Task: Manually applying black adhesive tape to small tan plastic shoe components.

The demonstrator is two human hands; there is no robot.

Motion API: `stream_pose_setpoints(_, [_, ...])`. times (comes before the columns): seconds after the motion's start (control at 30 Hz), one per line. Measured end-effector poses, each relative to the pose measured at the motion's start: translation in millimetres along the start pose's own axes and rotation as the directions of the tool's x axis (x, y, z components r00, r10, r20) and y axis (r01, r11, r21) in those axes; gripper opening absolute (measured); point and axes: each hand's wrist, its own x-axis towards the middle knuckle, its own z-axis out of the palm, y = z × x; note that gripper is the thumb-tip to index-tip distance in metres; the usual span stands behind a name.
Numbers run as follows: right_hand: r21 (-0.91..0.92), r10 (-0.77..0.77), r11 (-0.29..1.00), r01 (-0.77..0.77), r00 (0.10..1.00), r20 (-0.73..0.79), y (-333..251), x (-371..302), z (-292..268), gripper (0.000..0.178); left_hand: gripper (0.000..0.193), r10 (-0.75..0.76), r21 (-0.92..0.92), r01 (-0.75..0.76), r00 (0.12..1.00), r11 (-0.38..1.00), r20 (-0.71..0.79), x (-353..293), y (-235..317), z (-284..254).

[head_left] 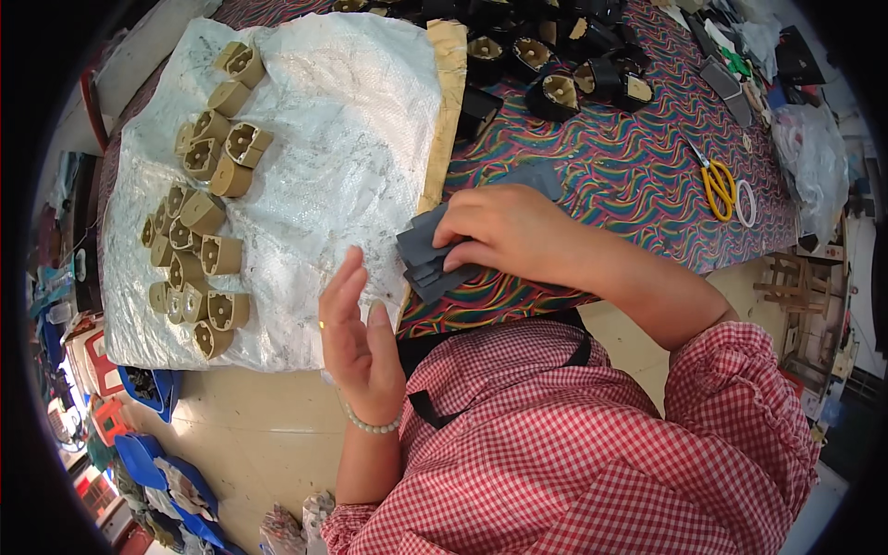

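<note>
Right grip (504, 229) is pinching grey pieces (422, 246); left grip (359, 347) is hovering empty; beige blocks (202, 213), left, are lying untouched.

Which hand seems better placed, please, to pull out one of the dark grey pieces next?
Probably the right hand, since it grips the dark grey pieces, whereas the left hand is raised, open and apart from them, seemingly empty.
</note>
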Motion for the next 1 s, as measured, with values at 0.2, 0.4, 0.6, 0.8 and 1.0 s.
stream_pose_setpoints(0.2, [0.349,0.278,0.906,-0.238,0.958,-0.068,10,-6,-15,0.017,0.034,0.135,0.337,-0.264,0.923,0.904,0.36,7,9,32])
stream_pose_setpoints(0.4, [0.599,0.574,0.8,0.012,0.275,-0.772,43,-89,-116,0.016,0.035,0.165,0.396,-0.334,0.901,0.856,0.402,14,5,36])
stream_pose_setpoints(0.6, [0.485,0.375,0.855,-0.184,0.865,-0.333,-59,-75,-59,0.014,0.027,0.059,-0.057,-0.052,0.988,0.997,0.145,27,51,46])
stream_pose_setpoints(0.8, [0.895,-0.03,0.102,-0.435,0.898,0.44,-32,-31,14,0.039,0.022,0.155,-0.043,-0.152,0.985,0.987,0.071,3,55,-5])
stream_pose_setpoints(1.0, [0.666,-0.066,0.707,-0.238,0.916,0.397,-78,-5,82,0.039,0.024,0.023,0.109,-0.032,0.996,0.994,0.082,-16,55,-52])
